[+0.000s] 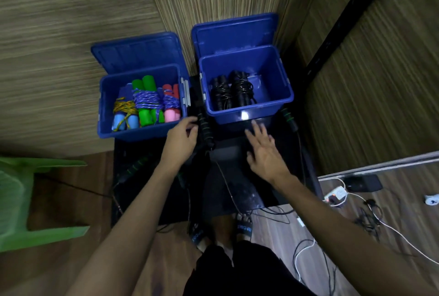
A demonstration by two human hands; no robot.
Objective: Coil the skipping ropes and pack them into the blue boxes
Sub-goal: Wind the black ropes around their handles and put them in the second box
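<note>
Left grip point(181, 135) curls round the black rope handle point(206, 129), ready to coil; right grip point(262, 150) spread, empty, above the desk point(280, 191).

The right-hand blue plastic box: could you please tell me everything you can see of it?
The right-hand blue plastic box is a glossy, rectangular tub with its hinged blue lid open and tipped back toward the striped wall. It stands upright on the dark table, beside a matching box. Inside, toward its left, lie two coiled black skipping ropes; the rest of the floor is bare. A light glare marks its near wall. The open right hand hovers just in front; contact cannot be told.
</note>
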